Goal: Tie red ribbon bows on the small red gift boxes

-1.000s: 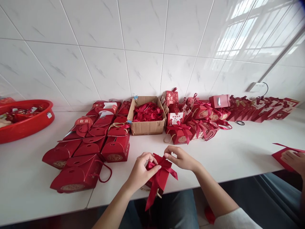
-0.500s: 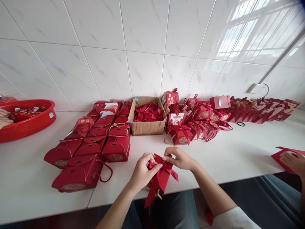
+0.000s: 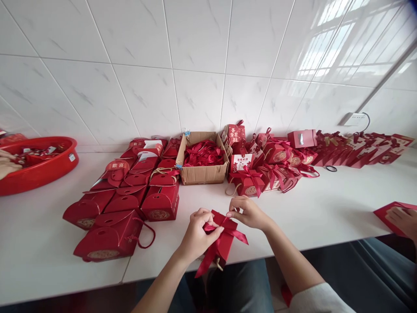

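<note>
A small red gift box [image 3: 224, 245] lies near the table's front edge, with a bow of shiny red ribbon [image 3: 240, 236] on it and a bit of beige cord at its lower end. My left hand [image 3: 199, 232] pinches a loop of the ribbon on the box's left side. At the upper right of the bow, my right hand [image 3: 248, 213] has thumb and forefinger closed on another part of the ribbon. Behind the hands, a cardboard box [image 3: 203, 176] holds a heap of red ribbons.
Red boxes [image 3: 106, 237] stand in rows at left, beside a red basin [image 3: 39, 176]. Ribboned boxes [image 3: 250, 187] are piled right of the cardboard box, with red packages [image 3: 358, 152] farther right. Another person's hand [image 3: 402, 219] rests on red card [image 3: 387, 211] at far right.
My right hand has shifted slightly right and up, away from my left hand. The ribbon's right tail reaches farther right, and its lower tail has swung left.
</note>
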The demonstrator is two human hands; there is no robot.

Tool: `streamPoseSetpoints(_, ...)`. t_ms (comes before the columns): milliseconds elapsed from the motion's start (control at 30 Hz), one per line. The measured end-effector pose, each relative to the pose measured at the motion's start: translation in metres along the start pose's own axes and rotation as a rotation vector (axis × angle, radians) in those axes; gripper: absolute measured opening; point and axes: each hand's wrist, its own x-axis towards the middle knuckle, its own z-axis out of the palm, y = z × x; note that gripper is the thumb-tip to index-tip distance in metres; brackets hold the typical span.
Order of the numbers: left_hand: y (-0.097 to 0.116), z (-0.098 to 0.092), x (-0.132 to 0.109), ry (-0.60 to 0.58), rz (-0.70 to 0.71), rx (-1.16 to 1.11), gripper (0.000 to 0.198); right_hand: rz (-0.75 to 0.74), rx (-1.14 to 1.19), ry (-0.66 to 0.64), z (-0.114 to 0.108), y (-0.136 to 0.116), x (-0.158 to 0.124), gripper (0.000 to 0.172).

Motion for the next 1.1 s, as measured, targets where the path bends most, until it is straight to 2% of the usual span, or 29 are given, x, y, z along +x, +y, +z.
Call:
streamPoseSetpoints(100, 0.002, -0.002, 0.0, -0.003, -0.037, -0.03, 0.025, 0.086, 0.049, 0.043, 0.0, 0.0, -0.001, 0.042)
streamPoseSetpoints(233, 0.004, -0.006, -0.002, -0.076, -0.055, -0.154, 0.019, 0.206, 0.16, 0.043, 0.0, -0.001, -0.003, 0.04)
streamPoseSetpoints(400, 0.0, -0.01, -0.003, -0.103, -0.046, -0.263, 0.024, 0.227, 0.226, 0.056, 0.0, -0.001, -0.005, 0.034)
streamPoseSetpoints(500, -0.004, -0.012, -0.004, -0.09, -0.119, -0.333, 0.031, 0.174, 0.158, 0.164, -0.002, -0.007, -0.004, 0.025)
streamPoseSetpoints(567, -0.005, -0.014, -0.005, -0.096, -0.15, -0.402, 0.031, 0.088, 0.081, 0.177, -0.004, -0.015, -0.003, 0.02)
streamPoseSetpoints(700, -0.007, -0.017, -0.006, -0.132, -0.172, -0.527, 0.027, -0.051, -0.107, 0.001, -0.004, -0.034, 0.004, 0.015)
streamPoseSetpoints(800, -0.007, -0.018, -0.004, -0.133, -0.176, -0.517, 0.028, -0.104, -0.22, -0.087, -0.001, -0.04, 0.011, 0.012)
streamPoseSetpoints(967, -0.007, -0.021, 0.003, -0.136, -0.118, -0.368, 0.026, -0.135, -0.296, -0.134, 0.004, -0.038, 0.013, 0.011)
streamPoseSetpoints(1100, -0.008, -0.024, 0.007, -0.146, -0.105, -0.28, 0.025, -0.15, -0.298, -0.107, 0.012, -0.036, 0.01, 0.01)
